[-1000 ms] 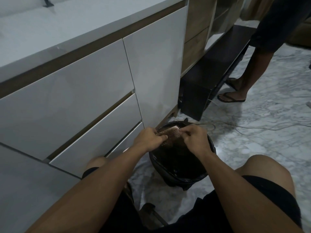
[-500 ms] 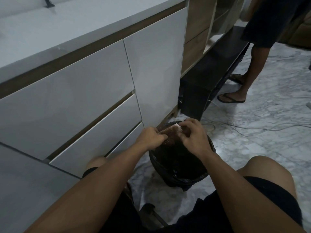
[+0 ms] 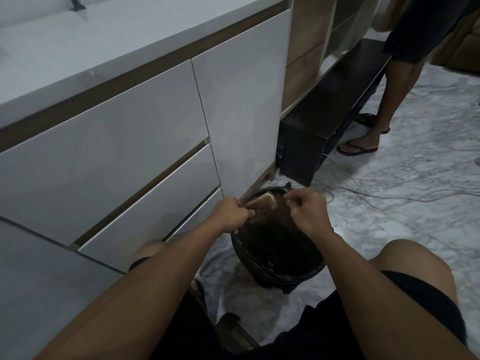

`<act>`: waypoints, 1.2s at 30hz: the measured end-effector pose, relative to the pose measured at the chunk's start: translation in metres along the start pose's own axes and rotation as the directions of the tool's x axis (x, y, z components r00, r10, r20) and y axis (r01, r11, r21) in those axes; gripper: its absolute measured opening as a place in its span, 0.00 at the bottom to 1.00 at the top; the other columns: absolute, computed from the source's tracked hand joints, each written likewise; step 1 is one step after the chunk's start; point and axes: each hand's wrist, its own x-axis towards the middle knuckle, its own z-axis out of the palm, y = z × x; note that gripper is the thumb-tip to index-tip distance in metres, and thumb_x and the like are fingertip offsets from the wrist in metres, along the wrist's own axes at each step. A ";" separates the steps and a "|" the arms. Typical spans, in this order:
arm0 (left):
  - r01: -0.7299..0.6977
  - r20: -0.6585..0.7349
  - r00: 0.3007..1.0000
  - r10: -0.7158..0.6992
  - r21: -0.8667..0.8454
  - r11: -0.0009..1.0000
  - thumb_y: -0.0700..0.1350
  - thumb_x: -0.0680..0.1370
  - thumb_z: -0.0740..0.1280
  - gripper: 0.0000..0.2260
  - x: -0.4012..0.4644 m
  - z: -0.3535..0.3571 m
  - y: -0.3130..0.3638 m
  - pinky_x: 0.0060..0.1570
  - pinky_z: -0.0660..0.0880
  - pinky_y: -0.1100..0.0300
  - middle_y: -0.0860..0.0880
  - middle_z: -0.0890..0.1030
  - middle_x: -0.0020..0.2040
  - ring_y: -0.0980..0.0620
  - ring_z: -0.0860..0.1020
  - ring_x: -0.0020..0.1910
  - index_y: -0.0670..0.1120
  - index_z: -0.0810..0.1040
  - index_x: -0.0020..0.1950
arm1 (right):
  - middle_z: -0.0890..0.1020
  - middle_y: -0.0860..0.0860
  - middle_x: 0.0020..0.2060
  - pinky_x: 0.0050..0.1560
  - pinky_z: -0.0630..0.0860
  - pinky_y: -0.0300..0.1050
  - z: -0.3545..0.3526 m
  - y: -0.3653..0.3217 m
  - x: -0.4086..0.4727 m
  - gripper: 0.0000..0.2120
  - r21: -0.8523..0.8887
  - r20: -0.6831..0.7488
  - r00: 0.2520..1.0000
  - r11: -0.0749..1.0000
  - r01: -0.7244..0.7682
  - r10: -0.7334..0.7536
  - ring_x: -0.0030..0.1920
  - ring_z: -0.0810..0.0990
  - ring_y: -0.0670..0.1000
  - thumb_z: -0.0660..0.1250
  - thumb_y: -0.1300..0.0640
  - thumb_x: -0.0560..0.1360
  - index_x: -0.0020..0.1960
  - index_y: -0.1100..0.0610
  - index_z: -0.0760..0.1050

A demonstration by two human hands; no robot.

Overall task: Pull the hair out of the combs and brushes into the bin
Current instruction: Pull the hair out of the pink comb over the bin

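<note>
White drawer fronts (image 3: 109, 152) fill the nine o'clock side. At centre, the left hand (image 3: 230, 215) grips the hairbrush (image 3: 262, 205) by its handle, bristles up, over the black-lined bin (image 3: 279, 266) at six o'clock from it. The right hand (image 3: 307, 210), at three o'clock of the brush, has its fingertips curled into a pinch; what they pinch is too fine to see. Someone in flip-flops (image 3: 357, 148) stands at two o'clock.

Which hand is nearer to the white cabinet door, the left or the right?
Left. The left hand grips the bristled hairbrush just below the white cabinet door; the right hand is farther out, above the black lined bin.
</note>
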 end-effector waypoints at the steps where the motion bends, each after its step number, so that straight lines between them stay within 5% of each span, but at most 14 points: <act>1: 0.003 -0.002 1.000 -0.003 -0.013 1.000 0.48 0.74 0.70 0.11 0.000 0.000 0.000 0.29 0.73 0.59 0.45 0.79 0.29 0.48 0.75 0.21 0.40 0.79 0.41 | 0.84 0.50 0.49 0.55 0.76 0.43 0.001 -0.001 -0.002 0.11 -0.003 0.047 0.999 1.000 0.016 -0.016 0.48 0.81 0.47 0.69 0.63 0.72 0.51 0.53 0.83; 8: 0.039 0.001 0.999 -0.039 -0.128 0.991 0.46 0.75 0.67 0.12 -0.005 0.002 0.010 0.27 0.71 0.60 0.43 0.79 0.32 0.48 0.75 0.23 0.36 0.81 0.45 | 0.72 0.46 0.63 0.64 0.71 0.44 0.017 -0.006 -0.015 0.31 0.026 0.329 0.938 0.994 0.109 -0.111 0.60 0.73 0.46 0.75 0.54 0.68 0.68 0.43 0.70; 13: 0.048 0.035 0.998 -0.043 -0.144 0.988 0.45 0.76 0.67 0.11 -0.009 0.002 0.011 0.23 0.69 0.61 0.44 0.79 0.31 0.49 0.75 0.23 0.36 0.81 0.43 | 0.82 0.51 0.48 0.55 0.77 0.45 0.019 -0.005 -0.011 0.11 -0.035 0.073 0.982 0.984 0.177 -0.174 0.49 0.80 0.50 0.72 0.62 0.70 0.53 0.55 0.83; 18: 0.063 0.050 0.997 -0.055 -0.159 0.985 0.45 0.76 0.68 0.11 -0.007 0.002 0.005 0.25 0.69 0.60 0.43 0.79 0.31 0.49 0.74 0.22 0.38 0.80 0.41 | 0.86 0.49 0.42 0.49 0.71 0.34 0.005 -0.008 -0.006 0.06 0.042 -0.101 0.995 0.999 -0.001 0.005 0.43 0.80 0.45 0.70 0.63 0.72 0.46 0.56 0.84; 22: 0.056 0.037 0.998 -0.051 -0.169 0.984 0.45 0.76 0.67 0.11 -0.007 0.004 0.008 0.24 0.68 0.60 0.44 0.78 0.30 0.49 0.74 0.22 0.38 0.80 0.40 | 0.83 0.47 0.48 0.57 0.77 0.43 0.006 -0.003 -0.005 0.15 0.079 0.119 0.993 0.997 -0.014 0.005 0.50 0.81 0.47 0.70 0.62 0.69 0.52 0.50 0.81; 25: 0.045 0.028 0.999 -0.041 -0.159 0.986 0.45 0.77 0.68 0.11 -0.004 0.006 0.010 0.22 0.68 0.62 0.45 0.77 0.30 0.50 0.74 0.22 0.39 0.79 0.39 | 0.76 0.49 0.59 0.62 0.74 0.45 0.010 -0.003 -0.009 0.30 0.080 0.311 0.946 0.994 0.071 -0.092 0.57 0.77 0.47 0.74 0.57 0.64 0.65 0.43 0.72; 27: 0.047 0.036 0.998 -0.042 -0.157 0.987 0.45 0.78 0.67 0.11 -0.003 0.007 0.011 0.22 0.68 0.62 0.45 0.77 0.30 0.50 0.74 0.22 0.40 0.78 0.39 | 0.73 0.48 0.61 0.64 0.71 0.45 0.014 -0.003 -0.010 0.30 0.038 0.343 0.931 0.992 0.122 -0.127 0.60 0.74 0.47 0.76 0.53 0.65 0.65 0.42 0.72; 31: 0.055 0.059 0.997 -0.047 -0.141 0.989 0.45 0.78 0.68 0.10 -0.002 0.009 0.011 0.23 0.68 0.62 0.45 0.77 0.30 0.51 0.74 0.22 0.40 0.78 0.40 | 0.82 0.49 0.48 0.55 0.75 0.42 0.015 -0.004 -0.010 0.09 0.012 0.163 0.966 0.979 0.204 -0.203 0.50 0.79 0.46 0.74 0.58 0.70 0.50 0.50 0.84; 36: 0.058 0.051 0.997 -0.052 -0.128 0.990 0.44 0.77 0.69 0.10 -0.002 0.006 0.003 0.27 0.69 0.61 0.45 0.77 0.30 0.50 0.73 0.22 0.39 0.79 0.39 | 0.86 0.51 0.42 0.52 0.73 0.38 0.005 -0.002 -0.003 0.07 -0.001 -0.019 1.000 1.000 0.015 -0.015 0.44 0.81 0.48 0.71 0.64 0.71 0.46 0.57 0.85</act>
